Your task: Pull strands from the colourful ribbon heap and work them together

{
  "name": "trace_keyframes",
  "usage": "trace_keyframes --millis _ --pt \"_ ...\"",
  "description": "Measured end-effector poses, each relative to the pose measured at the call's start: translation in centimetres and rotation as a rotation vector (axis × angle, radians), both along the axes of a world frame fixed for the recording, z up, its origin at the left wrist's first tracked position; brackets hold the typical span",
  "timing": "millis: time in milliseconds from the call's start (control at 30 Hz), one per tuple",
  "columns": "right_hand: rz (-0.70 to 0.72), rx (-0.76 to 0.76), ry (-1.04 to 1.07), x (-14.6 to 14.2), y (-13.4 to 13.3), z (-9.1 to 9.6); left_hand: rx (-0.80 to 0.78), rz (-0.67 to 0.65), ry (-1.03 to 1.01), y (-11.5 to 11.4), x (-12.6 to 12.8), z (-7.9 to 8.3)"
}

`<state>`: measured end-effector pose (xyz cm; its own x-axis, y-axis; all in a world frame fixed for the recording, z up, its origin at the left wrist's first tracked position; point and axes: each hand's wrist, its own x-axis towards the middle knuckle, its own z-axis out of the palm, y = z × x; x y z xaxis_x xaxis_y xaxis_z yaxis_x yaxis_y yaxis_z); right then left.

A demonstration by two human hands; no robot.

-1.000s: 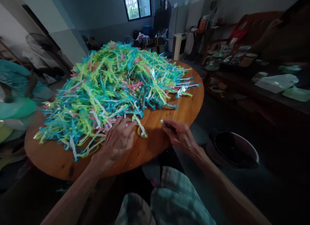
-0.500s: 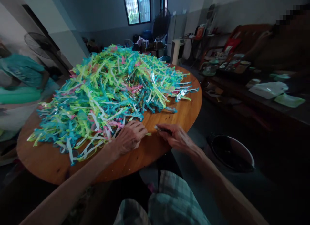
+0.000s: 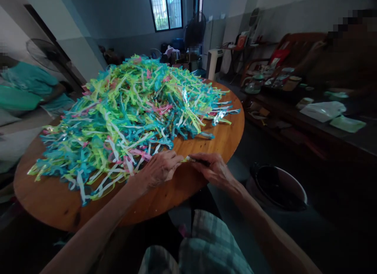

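Observation:
On the round wooden table [image 3: 165,195] lies a large heap of thin translucent plastic pieces [image 3: 129,109] in blue, yellow-green and pink, some with white strips and rounded loops like spectacle frames. My left hand [image 3: 160,168] is closed at the heap's near edge, pinching a yellow-green plastic piece [image 3: 185,159] whose tip sticks out past the fingers. Just right of it, my right hand [image 3: 213,168] is closed round a small, slim dark tool with a pale tip [image 3: 189,158]. That tip meets the end of the yellow-green piece; the tool's kind is hidden by my fingers.
A dark bucket [image 3: 278,185] with a pale rim stands on the floor at right. Beyond it, a low table [image 3: 321,126] bears jars and plastic bags. People sit at the far left and far right. Fans and a white appliance [image 3: 214,63] stand behind.
My hands have come closer together. The pale tip in my right hand, apart from the yellow-green piece before, now meets it. The person at left has shifted the green thing held there.

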<state>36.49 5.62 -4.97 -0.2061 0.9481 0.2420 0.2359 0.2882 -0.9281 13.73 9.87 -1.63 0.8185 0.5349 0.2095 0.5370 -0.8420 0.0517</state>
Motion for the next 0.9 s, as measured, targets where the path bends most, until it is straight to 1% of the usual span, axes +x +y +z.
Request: trace_keyframes --millis 133,367,467,567,633,733,833,900 --pt "-0.012 0.025 0.002 0.2 -0.1 0.0 0.002 -0.031 -0.029 0.2 0.1 -0.3" --pt "0.06 0.031 0.019 0.7 -0.2 0.2 -0.021 -0.05 -0.076 0.2 0.8 0.1" --pt "0.089 0.068 0.034 0.7 -0.4 0.8 -0.031 -0.085 -0.103 0.2 1.0 0.4" --pt "0.117 0.162 0.024 0.7 -0.8 1.9 -0.067 -0.122 -0.141 -0.1 1.0 1.2" --pt "0.151 0.221 0.013 0.7 -1.2 2.7 -0.085 -0.115 -0.132 -0.6 0.9 2.1" --pt "0.201 0.267 -0.003 0.2 -2.2 3.5 -0.091 -0.094 -0.116 -2.0 0.5 3.5" --pt "0.213 0.25 0.001 -0.6 -3.2 3.7 -0.093 -0.058 -0.121 -3.9 -0.4 4.5" --pt "0.234 0.218 -0.001 -1.4 -3.7 3.7 -0.087 -0.017 -0.086 -5.0 -1.2 4.8"
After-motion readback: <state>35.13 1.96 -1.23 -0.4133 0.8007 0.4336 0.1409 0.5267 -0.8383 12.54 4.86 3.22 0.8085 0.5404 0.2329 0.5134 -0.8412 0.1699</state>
